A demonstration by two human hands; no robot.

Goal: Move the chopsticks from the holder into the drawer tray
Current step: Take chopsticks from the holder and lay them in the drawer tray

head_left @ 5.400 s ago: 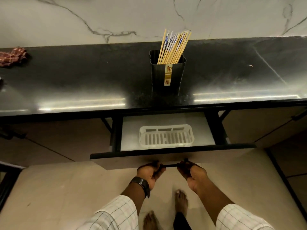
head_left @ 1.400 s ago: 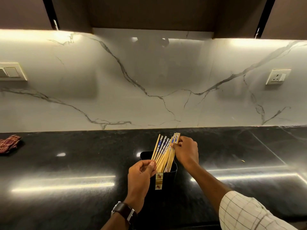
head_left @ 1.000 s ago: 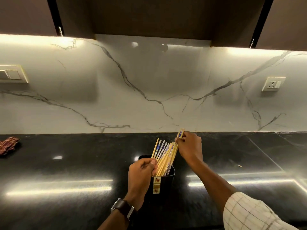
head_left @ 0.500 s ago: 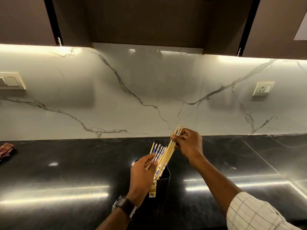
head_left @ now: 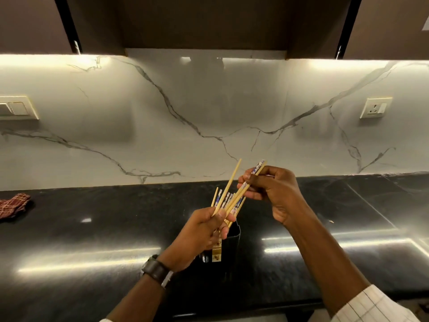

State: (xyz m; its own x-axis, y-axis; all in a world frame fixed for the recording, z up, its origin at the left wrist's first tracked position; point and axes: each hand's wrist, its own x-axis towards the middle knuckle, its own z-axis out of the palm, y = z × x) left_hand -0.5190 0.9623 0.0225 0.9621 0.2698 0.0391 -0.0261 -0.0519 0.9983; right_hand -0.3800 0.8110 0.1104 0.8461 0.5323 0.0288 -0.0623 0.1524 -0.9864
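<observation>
The black chopstick holder point(head_left: 232, 242) stands on the dark counter, partly hidden behind my left hand. Several bamboo chopsticks with blue patterned tops point(head_left: 228, 199) still poke out of it. My right hand point(head_left: 276, 194) pinches a few chopsticks point(head_left: 251, 180) near their patterned ends, lifted and tilted above the holder. My left hand point(head_left: 204, 233) is closed around the lower ends of the lifted chopsticks, and one plain stick point(head_left: 229, 184) slants up from it. The drawer and its tray are out of view.
A red checked cloth point(head_left: 14, 204) lies at the counter's far left. A marble backsplash carries a switch plate point(head_left: 16, 108) on the left and a wall socket point(head_left: 375, 108) on the right. Dark cabinets hang overhead.
Earlier both hands pulled the drawer open. Since a second ago my right hand has drawn a few chopsticks up out of the holder, and my left hand has moved from the holder rim to grip their lower ends.
</observation>
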